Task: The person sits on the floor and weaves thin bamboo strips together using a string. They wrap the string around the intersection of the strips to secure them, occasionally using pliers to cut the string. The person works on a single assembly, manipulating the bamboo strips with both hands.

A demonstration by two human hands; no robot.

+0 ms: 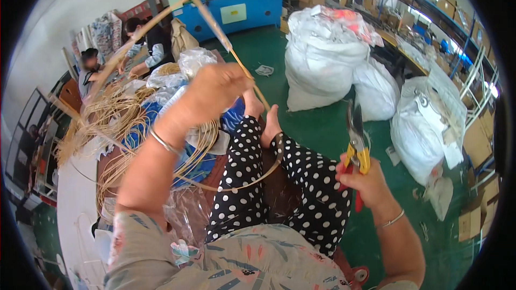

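My left hand [220, 87] is raised in front of me, a little blurred, its fingers closed around a thin tan cane strip [212, 24]. The strip bends sharply near the top of the view, and one length slants down past my fingers toward my bare feet. Out to the right, my right hand [366, 181] grips a pair of snips [356, 134] with red and yellow handles. Their dark blades point upward, away from the strip. A curved band of cane [244, 185] crosses in front of my dotted trousers.
Loose coils of cane [115, 115] and plastic bags [196, 63] cover the table at left, where two people sit working at the far end. Large white sacks [322, 59] stand on the green floor at right. Behind is a blue machine [234, 11]; shelves with cartons line the right.
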